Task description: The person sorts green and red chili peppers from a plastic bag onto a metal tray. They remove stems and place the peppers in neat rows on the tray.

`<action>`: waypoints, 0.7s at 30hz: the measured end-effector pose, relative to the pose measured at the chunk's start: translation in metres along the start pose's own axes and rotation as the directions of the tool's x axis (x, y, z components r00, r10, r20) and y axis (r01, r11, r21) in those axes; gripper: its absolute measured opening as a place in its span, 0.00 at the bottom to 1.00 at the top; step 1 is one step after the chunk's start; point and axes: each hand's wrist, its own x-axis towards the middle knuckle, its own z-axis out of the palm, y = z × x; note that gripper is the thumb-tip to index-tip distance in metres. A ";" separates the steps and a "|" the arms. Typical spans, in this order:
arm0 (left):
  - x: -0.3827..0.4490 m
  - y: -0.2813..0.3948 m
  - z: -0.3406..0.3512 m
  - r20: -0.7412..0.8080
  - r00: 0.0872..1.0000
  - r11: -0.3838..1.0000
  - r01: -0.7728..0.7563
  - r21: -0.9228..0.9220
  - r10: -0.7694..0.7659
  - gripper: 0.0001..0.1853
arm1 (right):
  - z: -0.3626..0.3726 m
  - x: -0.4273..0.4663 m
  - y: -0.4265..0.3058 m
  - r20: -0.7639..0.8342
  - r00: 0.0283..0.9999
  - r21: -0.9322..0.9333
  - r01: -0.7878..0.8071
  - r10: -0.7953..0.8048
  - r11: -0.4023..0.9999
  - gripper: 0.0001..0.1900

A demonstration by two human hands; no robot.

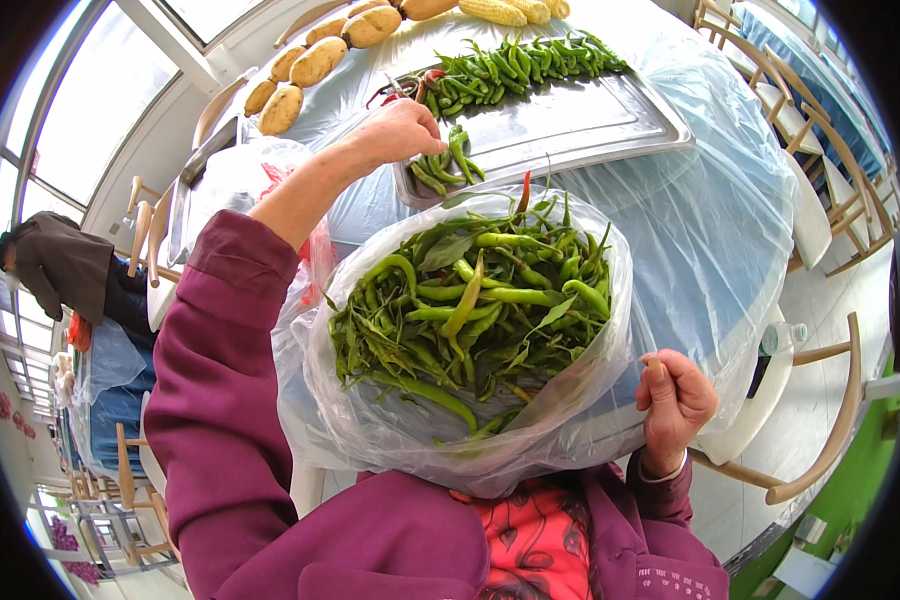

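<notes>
A clear plastic bag (330, 405) full of green chili peppers (457, 307) with leaves and stems lies open before me. Beyond it is a metal tray (577, 127), where green peppers (525, 64) form a row along the far side. My left hand (405, 133) is over the tray's left end, fingers bent, beside a small group of green peppers (439, 171); whether it holds one is hidden. Red peppers (431, 77) lie just past it. My right hand (673, 401) is right of the bag, thumb against the curled fingers; I cannot tell whether it pinches anything.
Lotus root segments (319, 61) and corn cobs (495, 10) lie at the table's far side. A white plastic bag with red print (259, 169) is at the left. Chairs (844, 420) stand around the plastic-covered table (727, 202). A person (64, 262) bends at another table at far left.
</notes>
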 end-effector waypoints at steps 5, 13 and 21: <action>-0.006 0.000 -0.001 -0.035 0.995 0.995 -0.092 0.049 0.093 0.17 | 0.002 0.001 -0.001 -0.006 1.000 0.013 0.002 -0.002 1.000 0.04; -0.001 0.003 0.001 -0.146 0.979 0.987 -0.125 0.101 0.139 0.13 | 0.001 0.000 -0.001 -0.005 1.000 0.018 0.005 -0.005 1.000 0.04; -0.008 0.020 0.002 -0.023 0.780 0.771 -0.612 0.176 0.625 0.13 | 0.001 0.000 -0.001 -0.012 1.000 0.007 -0.010 0.010 1.000 0.04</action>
